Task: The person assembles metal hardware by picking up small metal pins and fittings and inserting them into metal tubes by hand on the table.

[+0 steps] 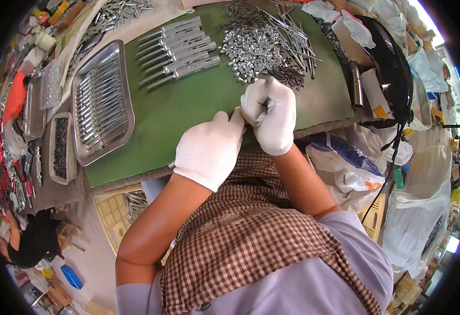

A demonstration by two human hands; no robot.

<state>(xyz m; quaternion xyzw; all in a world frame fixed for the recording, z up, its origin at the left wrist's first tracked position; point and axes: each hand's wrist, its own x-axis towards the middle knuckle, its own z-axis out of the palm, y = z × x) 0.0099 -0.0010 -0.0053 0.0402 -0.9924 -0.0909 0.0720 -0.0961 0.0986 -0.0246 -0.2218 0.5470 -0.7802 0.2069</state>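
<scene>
My left hand (209,152), in a white knit glove, is closed at the near edge of the green work mat (162,126). A small metal tip (172,165) pokes out beside its wrist; the rest of whatever it grips is hidden. Touching its fingertips is my right hand (273,115), also gloved, with thumb and fingers curled into a pinch. What lies in that pinch cannot be made out. Just beyond are a heap of small silver metal fittings (248,50) and a little pile of dark screws (289,77). Metal cylinders with thin rods (180,52) lie in a row farther left.
A steel tray (130,118) of slender metal parts (101,105) stands at the left, beside a narrow box of dark small pieces (60,147). Long thin rods (298,39) lie at the back right. A metal tube (356,85) and plastic bags (345,163) are at right.
</scene>
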